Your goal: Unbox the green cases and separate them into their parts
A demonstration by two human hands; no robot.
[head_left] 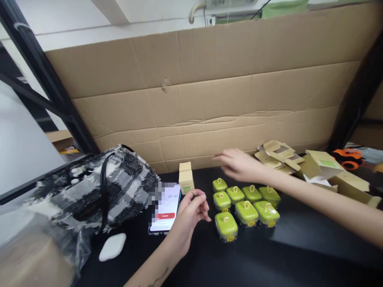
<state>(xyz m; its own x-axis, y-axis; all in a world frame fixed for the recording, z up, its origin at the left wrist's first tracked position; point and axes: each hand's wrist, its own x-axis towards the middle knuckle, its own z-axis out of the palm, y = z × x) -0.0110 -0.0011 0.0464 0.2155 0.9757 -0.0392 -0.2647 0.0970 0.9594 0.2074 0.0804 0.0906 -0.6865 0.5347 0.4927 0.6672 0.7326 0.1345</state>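
Observation:
My left hand (191, 211) rests on the black table (299, 255) with loosely curled fingers, empty, beside a phone (166, 209) whose screen shows a timer and a red button. Just behind the phone stands a small tan carton (186, 177). My right hand (236, 164) reaches leftward, blurred, fingers extended and holding nothing, above the far edge of a cluster of several green-lidded clear cases (245, 205). These cases sit in rows on the table right of my left hand.
A black-and-white fuzzy bag (98, 187) lies at the left with a white pebble-shaped case (113, 247) in front. Flat and folded tan cartons (299, 163) pile at the right, near orange scissors (348, 157). A cardboard sheet (209, 99) backs the table.

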